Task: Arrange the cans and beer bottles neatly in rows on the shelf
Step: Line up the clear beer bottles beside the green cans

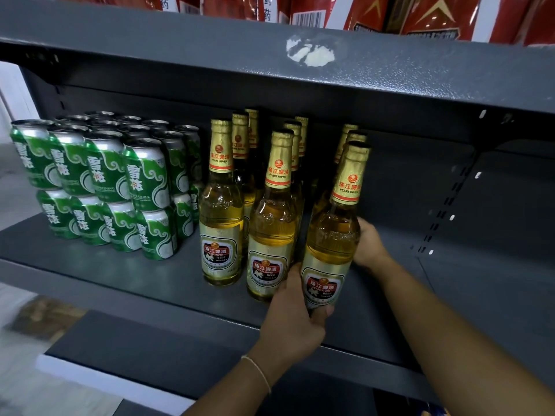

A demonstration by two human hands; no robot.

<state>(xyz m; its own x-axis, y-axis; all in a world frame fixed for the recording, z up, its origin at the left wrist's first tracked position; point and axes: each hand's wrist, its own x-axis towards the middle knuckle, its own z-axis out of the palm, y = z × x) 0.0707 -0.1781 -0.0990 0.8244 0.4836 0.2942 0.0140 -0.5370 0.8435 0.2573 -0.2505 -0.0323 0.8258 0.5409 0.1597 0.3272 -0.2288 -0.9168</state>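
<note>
Step in hand: seating the front bottle [330, 235] of the right-hand bottle row on the shelf [144, 283]. Left hand [295, 322] wrapped low around the label, thumb curled across the base at the front; right hand [368, 244] pressed against the bottle's far side at shoulder height, its fingers hidden behind the glass, so degree of curl not visible. Bottle upright or nearly so, near the shelf's front edge; contact between base and shelf not discernible behind the left hand.

Placement already achieved: three files of beer bottles running from front edge toward the back panel, led by a left bottle [222, 211], a middle bottle [271, 223] and the held bottle. Green cans [120, 187] stacked two high in a block toward the shelf's left end, just beside the left file.

Next move, as a judgement: lowering or nudging the held bottle until its base sits flat and level with the other two front bottles, label forward, then releasing both hands without rocking it. Front bottles not in one line: left one set further back than the middle one.

Obstructions: middle bottle just beside the left hand, leaving little room for the knuckles; upper shelf [390, 73] overhanging close above the caps, limiting lift. Right portion of the shelf unoccupied in view. Red packages [432, 16] on the upper shelf, apart from the work.
</note>
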